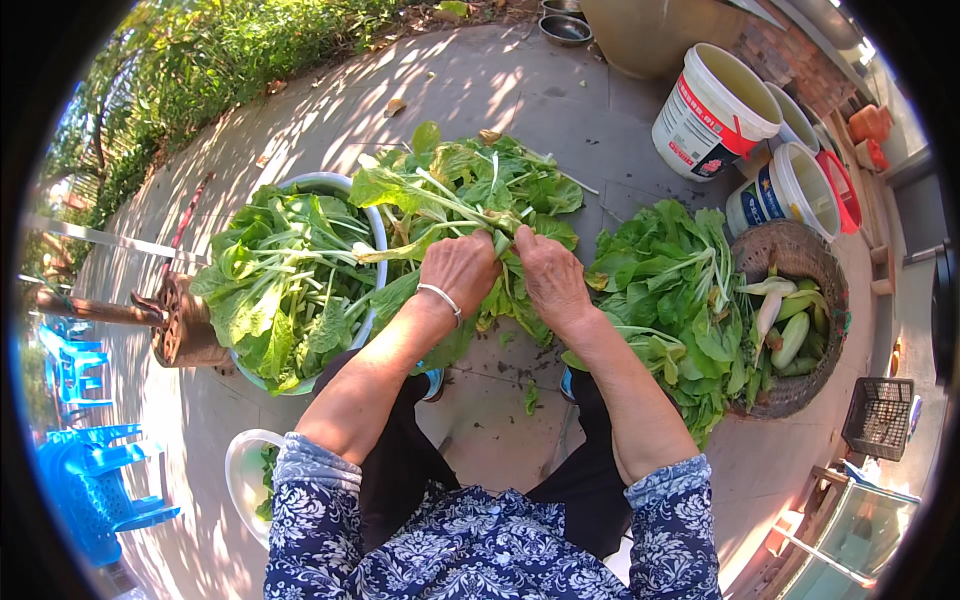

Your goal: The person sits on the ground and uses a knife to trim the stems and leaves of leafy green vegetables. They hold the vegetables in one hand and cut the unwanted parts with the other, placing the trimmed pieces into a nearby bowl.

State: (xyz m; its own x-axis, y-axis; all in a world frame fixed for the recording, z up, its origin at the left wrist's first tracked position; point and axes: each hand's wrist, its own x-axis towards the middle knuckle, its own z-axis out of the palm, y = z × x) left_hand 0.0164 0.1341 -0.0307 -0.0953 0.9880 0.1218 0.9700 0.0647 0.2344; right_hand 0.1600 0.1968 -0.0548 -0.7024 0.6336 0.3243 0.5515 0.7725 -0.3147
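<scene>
My left hand [461, 274], with a white bangle at the wrist, grips the stalks of a leafy green plant [442, 199]. Close beside it, my right hand [551, 277] pinches the stem end of the same plant between thumb and fingers. Below and beyond both hands lies a pile of leaves [551, 191], some of them yellowed. Left of me stands a round basin [380, 259] heaped with greens [292, 277]. More uncut-looking greens [667, 292] lie on the ground to the right. The fingers partly hide where the plant is held.
A wicker basket [802, 394] with corn and pale green gourds stands right. Behind it are several plastic buckets [705, 112]. A white bowl [240, 469], blue plastic chairs [97, 487] and a wooden block with a pole [180, 322] are on the left. Leaf scraps dot the paving [495, 420].
</scene>
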